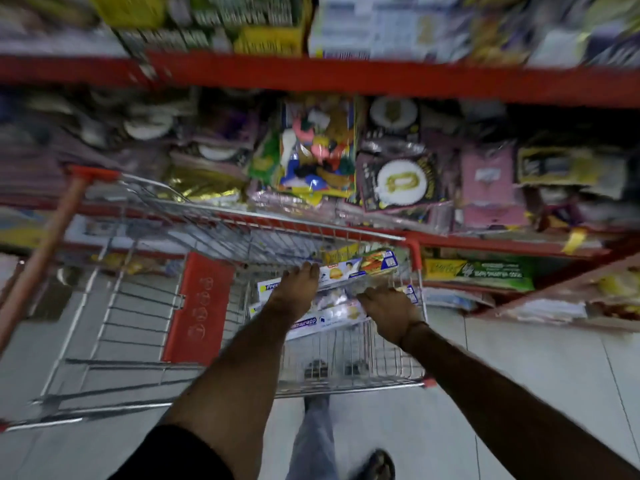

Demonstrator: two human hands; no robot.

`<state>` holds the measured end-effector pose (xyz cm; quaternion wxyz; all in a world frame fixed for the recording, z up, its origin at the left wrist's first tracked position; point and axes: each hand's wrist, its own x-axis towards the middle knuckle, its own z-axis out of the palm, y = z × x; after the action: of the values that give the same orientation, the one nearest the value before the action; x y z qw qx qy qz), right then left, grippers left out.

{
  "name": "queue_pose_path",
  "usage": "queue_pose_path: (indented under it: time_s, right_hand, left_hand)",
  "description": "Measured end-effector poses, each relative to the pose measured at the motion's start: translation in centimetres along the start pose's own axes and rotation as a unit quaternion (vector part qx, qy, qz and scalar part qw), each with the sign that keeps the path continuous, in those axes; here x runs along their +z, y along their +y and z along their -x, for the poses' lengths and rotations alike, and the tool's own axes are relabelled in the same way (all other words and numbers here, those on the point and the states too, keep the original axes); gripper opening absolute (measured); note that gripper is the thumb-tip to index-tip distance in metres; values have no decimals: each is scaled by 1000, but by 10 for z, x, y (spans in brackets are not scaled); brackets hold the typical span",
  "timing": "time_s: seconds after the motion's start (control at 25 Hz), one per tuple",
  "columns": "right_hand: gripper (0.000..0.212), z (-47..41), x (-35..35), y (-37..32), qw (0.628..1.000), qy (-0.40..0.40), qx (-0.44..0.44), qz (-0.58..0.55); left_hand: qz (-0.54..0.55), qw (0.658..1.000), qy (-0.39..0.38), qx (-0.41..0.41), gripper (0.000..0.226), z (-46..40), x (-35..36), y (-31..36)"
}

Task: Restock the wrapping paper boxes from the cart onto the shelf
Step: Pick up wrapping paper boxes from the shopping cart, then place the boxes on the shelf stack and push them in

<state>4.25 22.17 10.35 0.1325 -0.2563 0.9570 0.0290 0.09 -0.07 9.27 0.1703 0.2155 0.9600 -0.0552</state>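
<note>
Reaching into the wire cart (242, 233), my left hand (298, 289) and right hand (389, 311) lie fingers-down on wrapping paper boxes (332, 318) lettered "wrapp"; whether either grips, I cannot tell. Red shelf (381, 76) beyond.

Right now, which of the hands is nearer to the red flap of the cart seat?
The left. The left hand lies on the boxes in the cart, just right of the red flap. The right hand is farther right, near the cart's end.
</note>
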Motion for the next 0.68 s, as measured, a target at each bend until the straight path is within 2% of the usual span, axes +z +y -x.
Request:
queue_pose_path:
  time_s: [0.08, 0.2, 0.44, 0.52, 0.68]
  right_hand:
    - [49, 15, -50, 11, 999, 45, 8, 11]
    - [49, 38, -125, 30, 994, 98, 28, 34]
    - [43, 70, -253, 79, 975, 201, 91, 23]
    - [47, 74, -280, 94, 971, 217, 99, 25]
    - [36, 75, -316, 118, 964, 241, 116, 6]
  left_hand:
    - [19, 999, 38, -3, 80, 9, -59, -1]
    - [38, 992, 115, -23, 73, 23, -146, 3]
    - [15, 967, 256, 10, 62, 32, -302, 15]
    - [-3, 961, 277, 16, 59, 21, -336, 14]
    - [-46, 954, 296, -5, 63, -13, -387, 19]
